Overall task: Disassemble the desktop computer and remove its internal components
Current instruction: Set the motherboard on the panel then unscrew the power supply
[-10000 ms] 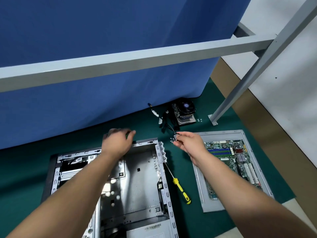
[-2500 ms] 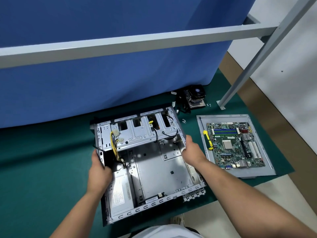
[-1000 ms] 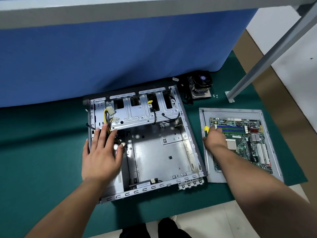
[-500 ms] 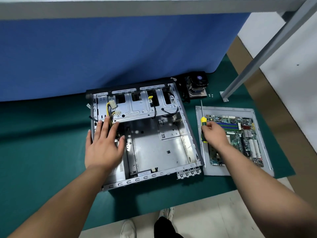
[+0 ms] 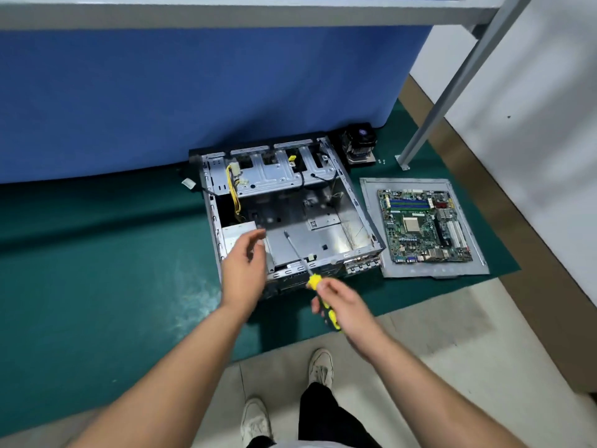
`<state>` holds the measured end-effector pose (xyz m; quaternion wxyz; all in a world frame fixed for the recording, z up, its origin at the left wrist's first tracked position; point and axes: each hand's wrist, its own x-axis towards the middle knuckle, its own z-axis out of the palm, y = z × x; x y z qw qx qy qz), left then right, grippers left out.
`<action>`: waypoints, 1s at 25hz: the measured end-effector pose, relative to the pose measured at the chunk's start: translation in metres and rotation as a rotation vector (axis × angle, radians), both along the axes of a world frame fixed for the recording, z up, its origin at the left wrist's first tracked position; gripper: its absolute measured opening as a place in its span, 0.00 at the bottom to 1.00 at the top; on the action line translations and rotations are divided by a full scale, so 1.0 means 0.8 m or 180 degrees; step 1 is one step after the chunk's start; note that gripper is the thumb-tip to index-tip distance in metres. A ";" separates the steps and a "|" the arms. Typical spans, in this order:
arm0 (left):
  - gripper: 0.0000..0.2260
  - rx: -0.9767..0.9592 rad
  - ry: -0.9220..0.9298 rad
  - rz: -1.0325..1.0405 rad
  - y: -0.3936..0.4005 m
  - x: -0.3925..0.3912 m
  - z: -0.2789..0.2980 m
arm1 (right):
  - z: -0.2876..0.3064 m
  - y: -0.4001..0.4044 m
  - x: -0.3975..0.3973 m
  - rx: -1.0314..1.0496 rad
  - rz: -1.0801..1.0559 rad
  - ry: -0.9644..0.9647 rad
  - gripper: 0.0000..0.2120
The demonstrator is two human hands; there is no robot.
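Open computer case (image 5: 290,215) lies on the green mat (image 5: 97,270), near the mat's front edge, back against the blue curtain (image 5: 193,92). Right hand (image 5: 342,305) grips a yellow-handled screwdriver (image 5: 310,279), shaft slanting up over the case floor. Left hand (image 5: 242,270) hovers over the case's front left corner, fingers loose and open, holding nothing. Motherboard (image 5: 423,226) rests on a grey panel (image 5: 371,221) just right of the case. Cooler fan (image 5: 358,145) sits at the mat's back edge.

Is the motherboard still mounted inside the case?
No, the motherboard lies on a grey panel on the green mat, to the right of the open case.
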<state>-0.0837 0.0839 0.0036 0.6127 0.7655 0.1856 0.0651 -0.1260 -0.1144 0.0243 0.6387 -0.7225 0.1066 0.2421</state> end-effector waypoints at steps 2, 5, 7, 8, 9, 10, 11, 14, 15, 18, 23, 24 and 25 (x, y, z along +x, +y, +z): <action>0.08 -0.1227 0.0301 0.0289 -0.017 -0.024 0.006 | -0.014 0.018 -0.033 0.0090 0.0088 0.0128 0.11; 0.08 -0.2136 0.0578 0.0368 -0.027 -0.046 0.000 | -0.026 0.034 -0.060 0.0046 0.0176 0.0285 0.12; 0.08 -0.2174 0.0680 0.0431 -0.027 -0.062 -0.007 | -0.032 0.037 -0.070 0.0000 0.0191 0.0434 0.13; 0.08 -0.2182 0.0744 0.0472 -0.026 -0.070 -0.011 | -0.034 0.038 -0.075 -0.0027 0.0219 0.0515 0.14; 0.08 -0.2217 0.0805 0.0494 -0.026 -0.078 -0.014 | -0.036 0.038 -0.080 -0.0078 0.0274 0.0581 0.14; 0.08 -0.2275 0.0864 0.0510 -0.027 -0.085 -0.017 | -0.038 0.038 -0.084 -0.0133 0.0334 0.0632 0.15; 0.07 -0.2336 0.0922 0.0532 -0.029 -0.090 -0.020 | -0.040 0.038 -0.088 -0.0165 0.0367 0.0671 0.15; 0.06 -0.2478 0.1083 0.0597 -0.031 -0.098 -0.025 | -0.046 0.039 -0.096 -0.0131 0.0308 0.0810 0.15; 0.05 -0.2507 0.1127 0.0590 -0.031 -0.097 -0.025 | -0.047 0.039 -0.097 -0.0119 0.0281 0.0868 0.15; 0.06 -0.2570 0.1227 0.0570 -0.031 -0.094 -0.023 | -0.050 0.043 -0.100 0.0006 0.0191 0.1019 0.13; 0.05 -0.2561 0.1303 0.0646 -0.036 -0.087 -0.021 | -0.058 0.045 -0.101 -0.0014 0.0216 0.0908 0.11; 0.05 -0.2567 0.1306 0.0651 -0.036 -0.085 -0.021 | -0.060 0.044 -0.101 -0.0026 0.0218 0.0897 0.11; 0.05 -0.2570 0.1310 0.0656 -0.036 -0.084 -0.021 | -0.061 0.044 -0.100 -0.0046 0.0219 0.0889 0.11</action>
